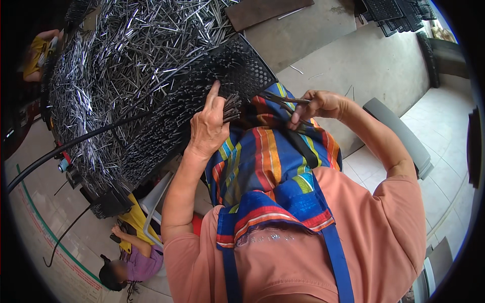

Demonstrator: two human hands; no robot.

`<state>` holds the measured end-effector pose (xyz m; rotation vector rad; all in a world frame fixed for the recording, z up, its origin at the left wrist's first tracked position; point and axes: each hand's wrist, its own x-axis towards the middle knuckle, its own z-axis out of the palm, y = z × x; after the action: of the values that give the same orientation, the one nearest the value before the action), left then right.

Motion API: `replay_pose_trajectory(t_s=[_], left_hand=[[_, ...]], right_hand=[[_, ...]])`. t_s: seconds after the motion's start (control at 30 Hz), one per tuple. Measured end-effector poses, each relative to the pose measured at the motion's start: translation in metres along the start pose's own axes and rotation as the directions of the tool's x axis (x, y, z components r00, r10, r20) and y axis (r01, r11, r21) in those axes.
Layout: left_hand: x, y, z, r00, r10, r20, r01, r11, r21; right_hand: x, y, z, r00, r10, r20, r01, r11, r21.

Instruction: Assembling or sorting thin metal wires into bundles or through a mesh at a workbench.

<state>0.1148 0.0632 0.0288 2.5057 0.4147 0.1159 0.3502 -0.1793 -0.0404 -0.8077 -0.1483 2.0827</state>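
My left hand (208,123) is closed around a small bundle of thin dark metal pieces (232,108), with the index finger stretched out over a black perforated tray (261,77). Many thin dark pins (172,113) stand in rows in the tray's holes; its right end shows bare holes. To the right, my right hand (318,107) grips a pair of pliers (283,100) by the handles. The jaws point left, close to the tray's right edge. Whether the jaws hold a pin is too small to tell.
A large heap of loose metal rods (136,45) lies beyond the tray. A brown plate (262,12) rests on the grey table (316,30) at the far side. A black cable (86,136) crosses at left. Other people (136,262) sit at lower left and far left. Striped cloth (262,151) covers my lap.
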Motion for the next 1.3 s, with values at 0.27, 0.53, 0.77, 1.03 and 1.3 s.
replay_pose_trajectory(t_s=[0.27, 0.53, 0.77, 1.03, 1.3], left_hand=[[-0.001, -0.001, -0.003, 1.000, -0.009, 0.017, 0.009, 1.000, -0.014], [-0.001, -0.006, 0.000, 1.000, -0.010, 0.016, 0.011, 1.000, -0.020], [-0.003, -0.010, 0.002, 0.998, 0.028, -0.054, -0.031, 0.997, -0.065], [-0.006, 0.000, -0.006, 0.944, 0.026, -0.328, -0.056, 0.995, -0.081], [0.013, -0.014, -0.024, 0.781, -0.472, -0.409, 0.329, 0.868, -0.372]], right_hand=[[0.028, -0.008, 0.012, 0.999, 0.052, -0.011, -0.051, 0.996, 0.079], [0.031, -0.008, 0.027, 0.998, 0.003, -0.058, 0.007, 0.985, 0.170], [0.037, -0.003, 0.037, 0.986, -0.019, -0.167, 0.053, 0.978, 0.202], [0.065, -0.005, 0.011, 0.990, -0.132, -0.050, 0.113, 0.955, -0.273], [0.067, -0.013, 0.021, 0.986, -0.158, -0.053, 0.133, 0.938, -0.320]])
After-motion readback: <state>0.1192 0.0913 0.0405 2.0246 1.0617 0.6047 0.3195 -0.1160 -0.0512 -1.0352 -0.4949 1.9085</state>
